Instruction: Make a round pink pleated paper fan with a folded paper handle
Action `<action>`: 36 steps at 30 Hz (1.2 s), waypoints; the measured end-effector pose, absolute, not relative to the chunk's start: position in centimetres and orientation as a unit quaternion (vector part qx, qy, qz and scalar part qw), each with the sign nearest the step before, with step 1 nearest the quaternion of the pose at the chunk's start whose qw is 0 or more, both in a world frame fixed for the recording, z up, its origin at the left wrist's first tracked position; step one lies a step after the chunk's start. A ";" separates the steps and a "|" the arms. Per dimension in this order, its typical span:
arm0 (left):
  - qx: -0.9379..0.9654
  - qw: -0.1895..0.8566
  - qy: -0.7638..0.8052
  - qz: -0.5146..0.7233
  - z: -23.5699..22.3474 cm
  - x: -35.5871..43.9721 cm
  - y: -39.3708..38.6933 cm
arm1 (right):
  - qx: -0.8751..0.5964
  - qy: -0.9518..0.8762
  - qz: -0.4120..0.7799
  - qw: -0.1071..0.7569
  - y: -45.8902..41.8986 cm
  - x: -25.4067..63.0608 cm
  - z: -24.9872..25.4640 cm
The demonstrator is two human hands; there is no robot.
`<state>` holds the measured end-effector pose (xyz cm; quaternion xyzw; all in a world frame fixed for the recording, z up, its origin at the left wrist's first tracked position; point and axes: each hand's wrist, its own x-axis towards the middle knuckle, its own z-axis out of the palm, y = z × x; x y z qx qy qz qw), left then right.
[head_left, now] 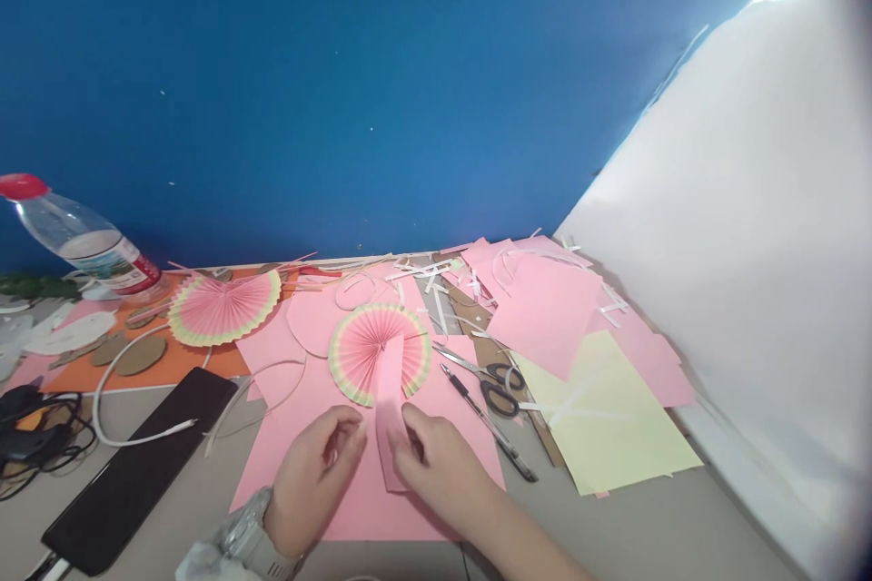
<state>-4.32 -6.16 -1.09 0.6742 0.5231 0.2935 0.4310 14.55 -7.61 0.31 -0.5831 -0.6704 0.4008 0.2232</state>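
My right hand pinches a pink paper strip between thumb and fingers near its lower part. The strip's upper end lies over a round pleated paper fan, pink with a pale yellow-green rim. Just left of the strip, my left hand is curled, thumb and fingertips drawn together, with nothing visible in them. Both hands are above a pink paper sheet. Black-handled scissors and a black pen lie right of the fan.
A second pleated fan lies left on orange paper. Beyond it stands a red-capped bottle. A black phone and white cable lie nearer. At right are pink sheets, yellow paper and white scraps. A blue wall rises behind.
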 end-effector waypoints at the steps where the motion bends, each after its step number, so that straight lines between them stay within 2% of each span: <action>1: 0.683 0.433 0.515 0.286 -1.1 -4.3 -6.2 | -0.564 -0.688 0.399 0.222 -7.8 14.3 0.4; 7: 0.704 0.439 0.482 0.280 -1.3 -4.8 -6.5 | -0.460 -0.769 0.388 0.218 -8.0 13.4 0.5; 16: 0.665 0.424 0.518 0.330 -2.0 -5.3 -6.5 | -0.483 -0.747 0.402 0.216 -7.9 13.8 0.5; 23: 0.621 0.459 0.519 0.367 -1.2 -4.8 -6.5 | -0.494 -0.762 0.367 0.202 -7.7 13.6 0.3; 30: 0.503 0.530 0.495 0.470 -1.0 -5.4 -6.0 | -0.481 -0.800 0.306 0.188 -7.7 13.3 0.1; 36: 0.352 0.622 0.326 0.619 -1.2 -9.2 -2.3 | -0.469 -0.835 0.244 0.152 -7.6 13.6 -0.9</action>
